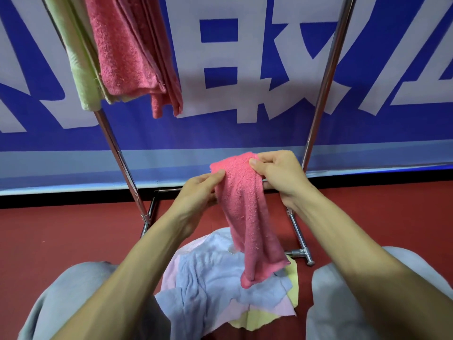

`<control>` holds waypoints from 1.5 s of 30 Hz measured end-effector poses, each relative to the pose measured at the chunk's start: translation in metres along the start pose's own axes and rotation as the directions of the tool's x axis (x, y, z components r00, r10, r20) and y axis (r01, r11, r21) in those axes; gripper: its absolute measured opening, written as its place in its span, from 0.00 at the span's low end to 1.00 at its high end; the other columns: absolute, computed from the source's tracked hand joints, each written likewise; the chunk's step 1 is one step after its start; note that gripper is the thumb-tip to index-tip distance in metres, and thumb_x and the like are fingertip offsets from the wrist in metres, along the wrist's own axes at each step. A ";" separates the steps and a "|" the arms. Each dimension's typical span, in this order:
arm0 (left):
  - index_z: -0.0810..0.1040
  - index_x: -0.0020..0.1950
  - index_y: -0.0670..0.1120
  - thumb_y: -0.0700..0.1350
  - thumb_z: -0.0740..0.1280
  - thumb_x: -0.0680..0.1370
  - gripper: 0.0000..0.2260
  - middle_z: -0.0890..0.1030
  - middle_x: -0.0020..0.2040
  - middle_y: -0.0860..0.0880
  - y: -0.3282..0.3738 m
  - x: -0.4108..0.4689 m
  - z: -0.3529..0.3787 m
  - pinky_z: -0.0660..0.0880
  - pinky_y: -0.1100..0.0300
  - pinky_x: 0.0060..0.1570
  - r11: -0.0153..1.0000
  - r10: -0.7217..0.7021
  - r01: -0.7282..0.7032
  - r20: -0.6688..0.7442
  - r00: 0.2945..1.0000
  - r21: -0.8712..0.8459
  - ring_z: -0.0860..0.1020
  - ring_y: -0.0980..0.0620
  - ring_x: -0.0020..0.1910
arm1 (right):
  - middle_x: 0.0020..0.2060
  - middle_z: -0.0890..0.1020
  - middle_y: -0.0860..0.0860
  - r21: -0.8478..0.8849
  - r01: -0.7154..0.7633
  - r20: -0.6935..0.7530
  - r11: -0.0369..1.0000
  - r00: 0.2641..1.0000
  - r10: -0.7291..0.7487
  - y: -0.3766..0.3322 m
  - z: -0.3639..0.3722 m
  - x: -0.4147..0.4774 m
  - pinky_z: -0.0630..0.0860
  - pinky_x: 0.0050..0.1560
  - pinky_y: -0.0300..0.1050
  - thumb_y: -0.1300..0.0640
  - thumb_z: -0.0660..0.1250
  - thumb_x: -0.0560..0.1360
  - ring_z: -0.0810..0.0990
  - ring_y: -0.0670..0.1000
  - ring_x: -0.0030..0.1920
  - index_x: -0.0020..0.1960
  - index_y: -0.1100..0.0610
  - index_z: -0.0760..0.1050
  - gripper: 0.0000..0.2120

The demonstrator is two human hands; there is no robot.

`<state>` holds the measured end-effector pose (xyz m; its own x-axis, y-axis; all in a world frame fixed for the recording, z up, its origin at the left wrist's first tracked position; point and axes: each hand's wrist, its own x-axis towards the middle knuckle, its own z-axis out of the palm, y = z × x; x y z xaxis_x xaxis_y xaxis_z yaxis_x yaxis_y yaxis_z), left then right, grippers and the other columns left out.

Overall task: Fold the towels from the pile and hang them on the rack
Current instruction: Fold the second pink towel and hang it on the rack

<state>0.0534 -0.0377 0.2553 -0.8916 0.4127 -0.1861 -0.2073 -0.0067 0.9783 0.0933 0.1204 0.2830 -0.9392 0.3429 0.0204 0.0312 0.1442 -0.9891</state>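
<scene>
I hold a pink terry towel (247,212) up in front of me, over the pile (220,285) on the red floor (61,241) between my knees. My left hand (196,190) pinches its upper left edge between thumb and fingers; my right hand (279,173) pinches the upper right corner the same way, thumb on the near face. Both grips are pressed together on cloth, close to one another, so the top edge bunches and the rest hangs in a loose, twisted strip whose lower end touches the blue towel (210,278) in the pile.

It looks light and quite limp: it will not keep any shape on its own and will sag wherever I leave it unsupported. The looped nap should give good friction, so a light pinch ought to do. To fold it cleanly I judge I should take the two top corners and draw them apart until the edge is taut.

On the rack (326,82), a folded pink towel (127,50) and a green towel (81,69) already hang at the upper left; the bar itself is out of view.
</scene>
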 end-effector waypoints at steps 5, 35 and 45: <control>0.82 0.53 0.39 0.45 0.67 0.77 0.11 0.83 0.45 0.46 -0.005 -0.006 0.004 0.75 0.60 0.47 0.996 0.055 -0.062 0.118 0.991 0.064 0.79 0.55 0.40 | 0.36 0.81 0.55 0.204 -0.058 0.007 0.977 0.998 0.058 -0.005 -0.009 0.001 0.81 0.40 0.45 0.65 0.63 0.78 0.80 0.47 0.33 0.42 0.62 0.79 0.08; 0.81 0.53 0.43 0.40 0.67 0.77 0.06 0.85 0.41 0.52 0.009 -0.010 0.004 0.74 0.68 0.37 0.932 0.362 -0.363 -0.106 0.926 0.011 0.80 0.60 0.38 | 0.44 0.84 0.53 0.191 -0.077 0.137 0.979 0.989 0.051 -0.001 -0.004 -0.003 0.80 0.50 0.49 0.66 0.68 0.74 0.82 0.49 0.44 0.52 0.60 0.79 0.08; 0.80 0.53 0.42 0.36 0.70 0.74 0.09 0.84 0.47 0.49 -0.030 -0.005 0.019 0.76 0.67 0.43 0.970 0.115 -0.162 0.239 0.964 0.184 0.81 0.59 0.43 | 0.42 0.83 0.54 0.516 -0.104 0.032 0.850 0.994 0.102 -0.007 -0.023 0.008 0.81 0.40 0.40 0.69 0.66 0.74 0.82 0.48 0.39 0.54 0.66 0.78 0.09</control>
<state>0.0712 -0.0223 0.2286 -0.7871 0.6152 -0.0446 0.0170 0.0940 0.9954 0.0935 0.1433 0.2931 -0.9416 0.3258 -0.0851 -0.0527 -0.3922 -0.9184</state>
